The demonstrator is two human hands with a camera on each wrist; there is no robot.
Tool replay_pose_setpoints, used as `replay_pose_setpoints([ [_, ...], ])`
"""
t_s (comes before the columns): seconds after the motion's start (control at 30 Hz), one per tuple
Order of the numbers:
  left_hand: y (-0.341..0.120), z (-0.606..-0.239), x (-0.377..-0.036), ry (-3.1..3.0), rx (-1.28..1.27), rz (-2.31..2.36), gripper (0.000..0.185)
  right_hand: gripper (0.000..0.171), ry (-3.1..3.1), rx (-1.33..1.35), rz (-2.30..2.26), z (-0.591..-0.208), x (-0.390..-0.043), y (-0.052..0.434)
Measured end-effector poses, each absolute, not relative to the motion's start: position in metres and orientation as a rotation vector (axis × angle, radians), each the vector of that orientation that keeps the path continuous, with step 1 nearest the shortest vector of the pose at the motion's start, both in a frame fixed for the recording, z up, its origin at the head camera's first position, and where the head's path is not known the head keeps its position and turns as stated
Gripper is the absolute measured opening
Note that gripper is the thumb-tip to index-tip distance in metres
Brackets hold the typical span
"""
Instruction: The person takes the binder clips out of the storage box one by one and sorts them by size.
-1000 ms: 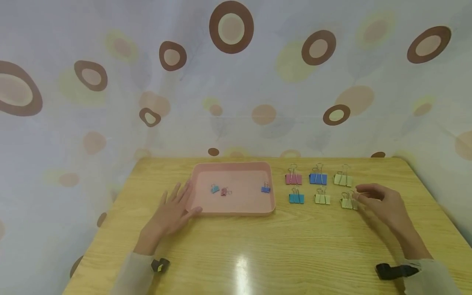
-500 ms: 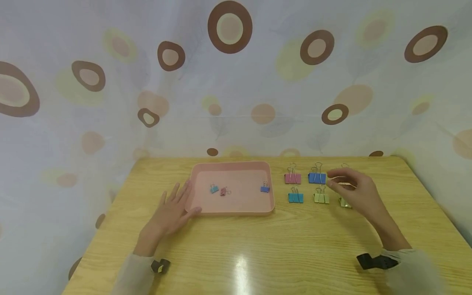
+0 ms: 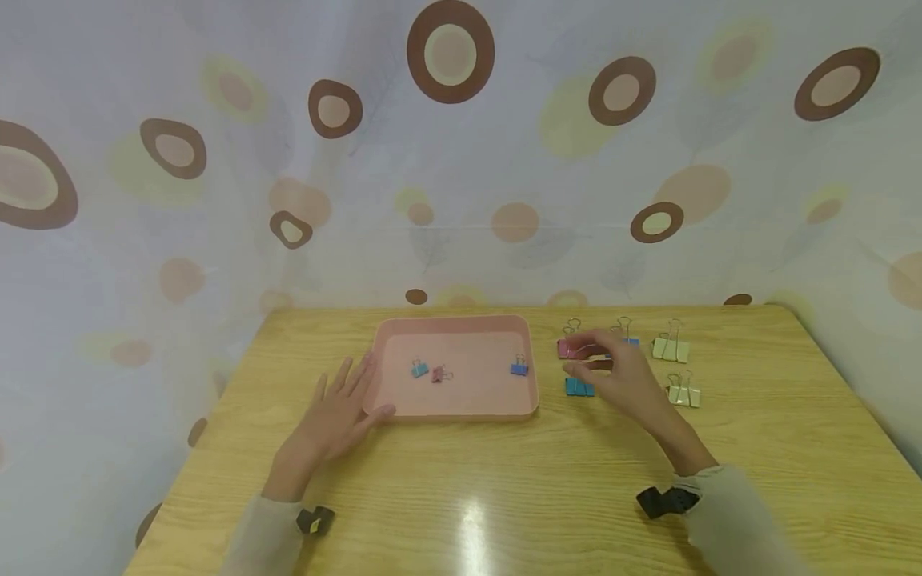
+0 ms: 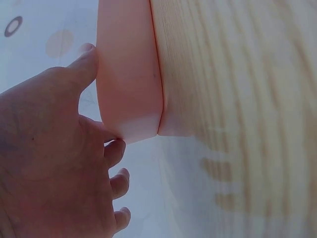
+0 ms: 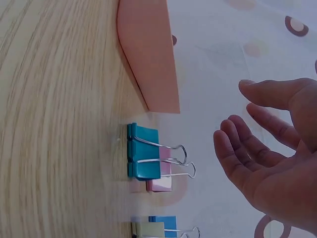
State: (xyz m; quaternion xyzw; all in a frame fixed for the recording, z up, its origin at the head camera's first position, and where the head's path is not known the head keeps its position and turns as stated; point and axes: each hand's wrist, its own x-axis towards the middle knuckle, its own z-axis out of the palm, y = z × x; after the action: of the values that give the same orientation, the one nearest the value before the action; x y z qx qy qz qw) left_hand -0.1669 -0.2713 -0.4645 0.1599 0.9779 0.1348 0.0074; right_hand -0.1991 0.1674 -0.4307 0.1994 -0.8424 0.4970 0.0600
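My left hand (image 3: pixel 331 420) rests against the left end of a shallow pink tray (image 3: pixel 454 416), fingers spread and thumb at the front corner. In the left wrist view its thumb and index finger touch the tray's rim. Inside the tray lie a small teal binder clip (image 3: pixel 420 370), a small pink one and a small blue binder clip (image 3: pixel 519 370). My right hand (image 3: pixel 625 380) hovers over the larger clips with loosely bent fingers and nothing between them. Near its fingertips are a large teal binder clip (image 5: pixel 144 151) and a large pink binder clip (image 3: pixel 565 350).
A large blue binder clip (image 3: pixel 634 342) is partly covered by the right hand. To its right stand two pale green clips, one at the back (image 3: pixel 671 350); another pale green clip (image 5: pixel 150 229) shows in the right wrist view. A patterned cloth (image 3: pixel 519 160) hangs behind the wooden table (image 3: pixel 547 496).
My right hand has moved left from the front-right pale green clip, across the row, to above the teal and pink clips. The left hand, tray and clips have stayed in place.
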Motion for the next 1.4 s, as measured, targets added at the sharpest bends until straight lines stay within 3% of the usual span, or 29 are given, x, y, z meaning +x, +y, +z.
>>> replay_pose_setpoints([
  [1.03, -0.271, -0.465, -0.165, 3.06, 0.508, 0.434, 0.084, 0.031, -2.879, 0.77, 1.135, -0.462, -0.25, 0.1],
  [1.4, -0.274, -0.468, -0.167, 3.058, 0.513, 0.432, 0.085, 0.009, -2.975, 0.852, 0.957, -0.46, -0.258, 0.094],
])
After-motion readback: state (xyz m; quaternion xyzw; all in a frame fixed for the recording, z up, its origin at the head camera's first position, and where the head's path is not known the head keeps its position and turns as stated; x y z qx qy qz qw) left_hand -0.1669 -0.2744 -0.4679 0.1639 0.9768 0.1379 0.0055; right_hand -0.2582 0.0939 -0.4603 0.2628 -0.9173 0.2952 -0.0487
